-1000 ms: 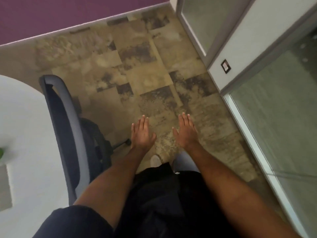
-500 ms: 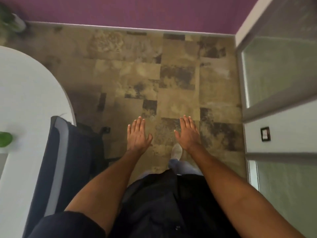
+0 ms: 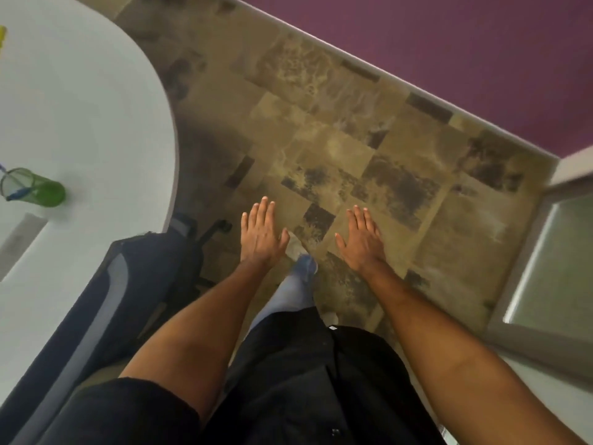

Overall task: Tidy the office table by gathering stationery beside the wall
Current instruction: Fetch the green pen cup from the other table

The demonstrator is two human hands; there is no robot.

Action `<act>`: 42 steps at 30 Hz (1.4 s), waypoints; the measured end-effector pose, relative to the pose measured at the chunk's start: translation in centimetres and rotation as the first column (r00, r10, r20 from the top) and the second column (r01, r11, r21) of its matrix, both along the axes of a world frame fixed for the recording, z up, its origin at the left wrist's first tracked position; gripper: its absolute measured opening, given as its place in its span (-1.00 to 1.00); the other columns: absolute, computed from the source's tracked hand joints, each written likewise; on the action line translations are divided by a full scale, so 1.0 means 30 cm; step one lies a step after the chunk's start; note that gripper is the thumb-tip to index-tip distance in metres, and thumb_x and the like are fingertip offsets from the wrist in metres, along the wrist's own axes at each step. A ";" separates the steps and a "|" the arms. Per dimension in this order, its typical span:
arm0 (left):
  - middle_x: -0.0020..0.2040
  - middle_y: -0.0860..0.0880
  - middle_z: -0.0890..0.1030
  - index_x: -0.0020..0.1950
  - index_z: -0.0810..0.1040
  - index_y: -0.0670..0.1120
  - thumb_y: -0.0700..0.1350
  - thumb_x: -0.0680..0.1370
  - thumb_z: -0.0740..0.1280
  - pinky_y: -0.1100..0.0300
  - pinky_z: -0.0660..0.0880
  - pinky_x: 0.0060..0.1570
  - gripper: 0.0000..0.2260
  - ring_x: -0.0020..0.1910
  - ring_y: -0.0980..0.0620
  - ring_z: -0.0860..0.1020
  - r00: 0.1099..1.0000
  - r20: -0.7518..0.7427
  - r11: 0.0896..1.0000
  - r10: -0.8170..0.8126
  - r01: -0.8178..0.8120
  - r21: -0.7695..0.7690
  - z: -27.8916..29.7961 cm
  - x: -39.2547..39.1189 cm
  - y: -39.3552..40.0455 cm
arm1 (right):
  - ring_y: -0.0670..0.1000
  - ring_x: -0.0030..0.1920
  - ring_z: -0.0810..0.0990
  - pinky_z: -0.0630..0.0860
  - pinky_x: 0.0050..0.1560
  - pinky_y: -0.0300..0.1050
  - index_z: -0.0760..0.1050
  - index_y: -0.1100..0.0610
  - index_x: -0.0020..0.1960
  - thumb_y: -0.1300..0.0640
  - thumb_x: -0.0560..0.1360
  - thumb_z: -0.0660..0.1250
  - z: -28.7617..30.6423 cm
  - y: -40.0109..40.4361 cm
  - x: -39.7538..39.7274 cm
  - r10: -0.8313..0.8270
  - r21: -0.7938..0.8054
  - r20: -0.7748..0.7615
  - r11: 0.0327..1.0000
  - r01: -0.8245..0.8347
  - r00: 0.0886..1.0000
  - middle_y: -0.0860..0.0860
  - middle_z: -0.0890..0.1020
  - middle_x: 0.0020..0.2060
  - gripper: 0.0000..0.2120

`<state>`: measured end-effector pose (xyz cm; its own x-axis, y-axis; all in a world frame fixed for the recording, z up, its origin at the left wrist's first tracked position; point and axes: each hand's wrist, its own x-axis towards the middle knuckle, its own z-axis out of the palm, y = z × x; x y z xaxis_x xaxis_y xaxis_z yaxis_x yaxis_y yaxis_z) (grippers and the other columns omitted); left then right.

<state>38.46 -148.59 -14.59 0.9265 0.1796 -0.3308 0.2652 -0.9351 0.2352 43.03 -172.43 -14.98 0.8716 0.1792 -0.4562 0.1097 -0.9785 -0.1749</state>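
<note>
The white office table (image 3: 96, 101) with a rounded end fills the left of the view. On it lies a green mesh pen holder (image 3: 35, 188) on its side, a blue pen sticking out of its mouth. A yellow item (image 3: 2, 35) shows at the far left edge. My left hand (image 3: 260, 234) and my right hand (image 3: 362, 239) are held out flat, palms down, over the floor, both holding nothing and well to the right of the table.
A dark office chair (image 3: 125, 284) with a grey trim stands against the table's near edge, beside my left arm. The purple wall (image 3: 449, 43) runs across the top right. A frosted glass door (image 3: 552, 274) is at the right. Patterned brown carpet lies ahead.
The view has swung left and tilted: the table and the green pen holder have come further into sight, the glass door has slid to the right edge. My hands stay flat and empty.
</note>
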 end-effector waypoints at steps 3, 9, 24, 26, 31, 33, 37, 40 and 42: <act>0.68 -0.07 -0.02 0.66 0.00 -0.09 0.15 0.66 0.12 -0.10 -0.10 0.62 -0.34 0.66 -0.07 -0.04 0.998 -0.020 0.998 0.060 -0.060 0.010 -0.011 0.130 0.069 | 0.10 0.65 -0.07 0.03 0.62 0.07 -0.02 0.12 0.66 -0.17 0.66 0.08 0.001 0.083 0.192 0.059 0.003 0.022 0.998 -0.060 0.998 0.06 0.02 0.65 -0.31; 0.68 -0.05 -0.05 0.67 -0.02 -0.07 0.17 0.67 0.08 -0.10 -0.11 0.62 -0.36 0.66 -0.06 -0.07 0.979 -0.044 0.980 0.200 -0.199 0.012 -0.017 0.393 0.264 | 0.08 0.65 -0.09 0.04 0.62 0.07 -0.02 0.10 0.66 -0.18 0.66 0.08 0.026 0.318 0.586 0.157 0.040 0.041 0.986 -0.159 0.987 0.04 0.00 0.66 -0.32; 0.67 -0.10 0.05 0.64 0.08 -0.09 0.13 0.65 0.13 -0.16 0.00 0.60 -0.38 0.63 -0.13 0.07 0.766 0.012 0.766 0.643 -0.643 0.003 0.014 0.751 0.862 | 0.07 0.65 -0.01 0.17 0.57 0.07 0.07 0.09 0.65 -0.17 0.62 0.19 0.034 1.177 1.269 0.589 0.054 0.117 0.800 -0.598 0.799 0.02 0.06 0.65 -0.30; 0.67 -0.08 0.00 0.66 0.05 -0.08 0.14 0.66 0.11 -0.13 -0.06 0.61 -0.38 0.65 -0.11 0.03 0.691 0.007 0.691 0.723 -0.723 -0.005 -0.011 0.782 0.973 | 0.07 0.65 -0.01 0.17 0.57 0.08 0.07 0.09 0.65 -0.17 0.62 0.18 0.008 1.345 1.343 0.665 0.068 0.111 0.737 -0.673 0.739 0.02 0.07 0.65 -0.30; 0.68 -0.06 -0.04 0.67 0.01 -0.07 0.16 0.67 0.08 -0.08 -0.10 0.62 -0.37 0.66 -0.07 -0.01 0.468 -0.006 0.468 0.883 -0.883 0.015 -0.038 0.859 1.189 | 0.08 0.65 -0.02 0.09 0.59 0.06 0.07 0.11 0.65 -0.15 0.63 0.17 -0.038 1.734 1.497 0.838 0.081 0.074 0.535 -0.841 0.540 0.04 0.07 0.65 -0.32; 0.68 -0.06 -0.02 0.66 0.02 -0.08 0.15 0.67 0.09 -0.09 -0.08 0.62 -0.37 0.65 -0.08 0.00 0.377 0.004 0.377 0.926 -0.926 0.016 -0.038 0.877 1.262 | 0.09 0.65 -0.02 0.08 0.59 0.05 0.08 0.11 0.64 -0.15 0.64 0.16 -0.048 1.883 1.544 0.897 0.098 0.074 0.428 -0.898 0.436 0.04 0.07 0.65 -0.32; 0.67 -0.07 0.01 0.66 0.05 -0.10 0.12 0.65 0.13 -0.08 -0.10 0.62 -0.37 0.65 -0.07 0.02 0.118 0.025 0.119 0.993 -0.992 -0.034 -0.043 0.891 1.400 | 0.08 0.65 -0.03 0.04 0.63 0.02 0.05 0.11 0.65 -0.15 0.65 0.12 -0.100 2.172 1.610 0.975 0.099 0.075 0.202 -0.974 0.210 0.05 0.05 0.65 -0.33; 0.67 -0.08 0.04 0.65 0.07 -0.11 0.11 0.64 0.14 -0.08 -0.06 0.61 -0.37 0.64 -0.07 0.05 -0.039 0.044 -0.037 0.998 -0.999 -0.028 -0.033 0.860 1.463 | 0.09 0.65 0.01 0.10 0.61 0.03 0.08 0.13 0.65 -0.15 0.65 0.14 -0.111 2.353 1.594 0.992 0.111 0.086 0.079 -0.991 0.089 0.06 0.10 0.64 -0.33; 0.67 -0.08 0.05 0.65 0.08 -0.11 0.10 0.64 0.16 -0.09 -0.06 0.61 -0.37 0.64 -0.07 0.07 -0.139 0.057 -0.137 0.989 -0.990 -0.036 -0.026 0.828 1.501 | 0.10 0.64 0.05 0.15 0.58 0.04 0.13 0.14 0.63 -0.15 0.64 0.17 -0.109 2.469 1.553 0.995 0.120 0.102 -0.015 -0.993 -0.002 0.07 0.15 0.63 -0.33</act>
<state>63.31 -103.55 -15.36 -0.2971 0.9118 -0.2835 0.8822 0.3757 0.2839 89.61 -98.37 -18.24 -0.2350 0.9106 -0.3400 0.9500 0.1412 -0.2785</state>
